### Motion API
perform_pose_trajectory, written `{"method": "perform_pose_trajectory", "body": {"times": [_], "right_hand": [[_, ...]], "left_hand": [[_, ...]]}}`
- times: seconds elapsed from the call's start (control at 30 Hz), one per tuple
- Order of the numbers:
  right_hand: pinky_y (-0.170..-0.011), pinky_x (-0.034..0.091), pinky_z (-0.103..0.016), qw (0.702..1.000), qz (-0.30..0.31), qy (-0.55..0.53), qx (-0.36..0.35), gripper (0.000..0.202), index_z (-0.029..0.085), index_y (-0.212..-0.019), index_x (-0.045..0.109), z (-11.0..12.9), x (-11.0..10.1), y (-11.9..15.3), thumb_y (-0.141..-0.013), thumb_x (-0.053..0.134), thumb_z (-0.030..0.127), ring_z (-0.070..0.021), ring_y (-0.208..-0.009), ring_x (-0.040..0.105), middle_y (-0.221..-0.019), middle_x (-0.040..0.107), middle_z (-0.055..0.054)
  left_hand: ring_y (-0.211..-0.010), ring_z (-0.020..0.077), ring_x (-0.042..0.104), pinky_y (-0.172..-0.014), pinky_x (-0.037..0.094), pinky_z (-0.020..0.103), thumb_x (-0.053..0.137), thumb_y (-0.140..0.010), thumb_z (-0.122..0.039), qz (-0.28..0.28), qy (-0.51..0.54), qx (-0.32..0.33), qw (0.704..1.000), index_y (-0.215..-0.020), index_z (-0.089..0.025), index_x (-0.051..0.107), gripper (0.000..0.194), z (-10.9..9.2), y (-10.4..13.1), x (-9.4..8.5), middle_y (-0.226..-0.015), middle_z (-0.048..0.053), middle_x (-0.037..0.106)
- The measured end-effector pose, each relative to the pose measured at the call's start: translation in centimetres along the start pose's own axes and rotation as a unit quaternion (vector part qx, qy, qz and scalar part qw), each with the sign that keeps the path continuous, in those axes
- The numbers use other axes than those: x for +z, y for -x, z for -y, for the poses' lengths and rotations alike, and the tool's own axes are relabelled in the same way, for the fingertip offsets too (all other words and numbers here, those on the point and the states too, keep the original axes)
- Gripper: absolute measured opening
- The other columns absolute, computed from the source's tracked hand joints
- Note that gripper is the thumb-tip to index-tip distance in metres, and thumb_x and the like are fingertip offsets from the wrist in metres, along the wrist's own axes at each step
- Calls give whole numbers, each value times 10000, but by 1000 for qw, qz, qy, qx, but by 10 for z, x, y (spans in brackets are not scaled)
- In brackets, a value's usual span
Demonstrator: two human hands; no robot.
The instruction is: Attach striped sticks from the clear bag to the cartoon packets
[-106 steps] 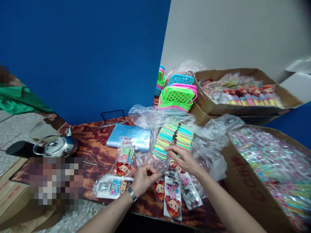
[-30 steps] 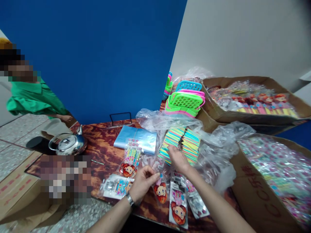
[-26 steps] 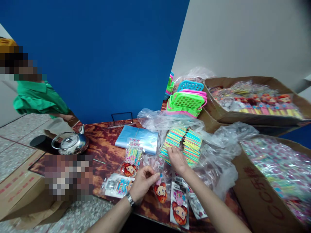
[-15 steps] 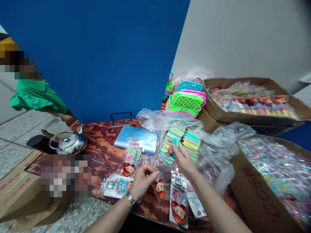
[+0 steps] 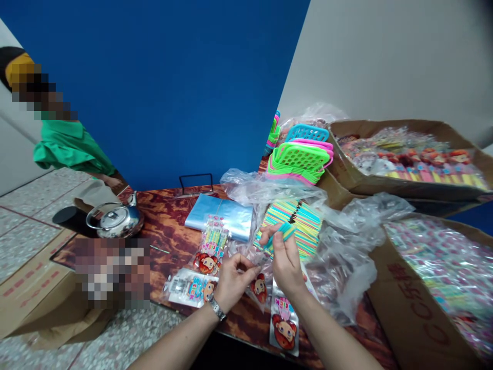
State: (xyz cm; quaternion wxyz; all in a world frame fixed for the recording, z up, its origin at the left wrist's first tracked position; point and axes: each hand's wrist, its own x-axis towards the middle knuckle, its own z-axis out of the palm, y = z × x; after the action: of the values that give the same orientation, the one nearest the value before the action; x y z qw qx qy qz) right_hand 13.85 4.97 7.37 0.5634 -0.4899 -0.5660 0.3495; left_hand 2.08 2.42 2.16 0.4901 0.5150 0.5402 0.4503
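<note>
My right hand (image 5: 284, 259) grips a small bunch of blue, green and yellow sticks (image 5: 280, 237) just over the front of a large pile of coloured sticks (image 5: 310, 226). My left hand (image 5: 235, 280), with a metal watch on the wrist, pinches the edge of a clear printed bag (image 5: 259, 289) with a red-haired cartoon figure. Left of it lie a filled stick packet (image 5: 212, 246) and a white printed packet (image 5: 192, 289). Another printed packet (image 5: 284, 329) lies at the table's front edge, partly beneath my right forearm.
Blue plastic film (image 5: 219, 216) lies behind my left hand. Coloured baskets (image 5: 300, 159) are stacked behind crumpled clear plastic (image 5: 348, 246). Cardboard boxes (image 5: 404, 308) of packets stand right. A kettle (image 5: 119, 221) and a person in a green top (image 5: 73, 146) are at left.
My right hand has lowered and tilted the bunch of sticks closer to the bag at my left hand. The whole view has shifted slightly.
</note>
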Motion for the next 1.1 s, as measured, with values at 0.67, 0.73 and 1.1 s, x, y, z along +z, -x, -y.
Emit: {"method": "perform_pose_trajectory", "body": {"times": [0.67,0.73,1.1], "right_hand": [[-860,438,-370,959,91,232,-133,216,227,-1059,532,-10,-49,5,-865,441,259,-209,-986,564,-1023,609,-76],[-818,452,-345,953,87,264,-120,200,225,-1033,544,-20,-56,8,-866,442,266,-205,-951,577,-998,618,-74],[-755,420,-316,784,244,570,33,230,223,-993,598,-81,-102,26,-826,503,348,-229,-925,561,-948,637,-80]], "left_hand": [[-681,162,599,-631,460,242,538,-814,-278,15,-110,150,982,-787,-185,651,149,-4,-7,-42,-747,45,658],[-660,162,592,-616,457,247,525,-817,-306,12,-160,127,979,-766,-187,650,181,2,-14,-63,-719,33,650],[-1126,304,464,-953,348,469,580,-756,-355,-128,-400,142,896,-922,-155,606,262,69,-58,-105,-1102,142,563]]}}
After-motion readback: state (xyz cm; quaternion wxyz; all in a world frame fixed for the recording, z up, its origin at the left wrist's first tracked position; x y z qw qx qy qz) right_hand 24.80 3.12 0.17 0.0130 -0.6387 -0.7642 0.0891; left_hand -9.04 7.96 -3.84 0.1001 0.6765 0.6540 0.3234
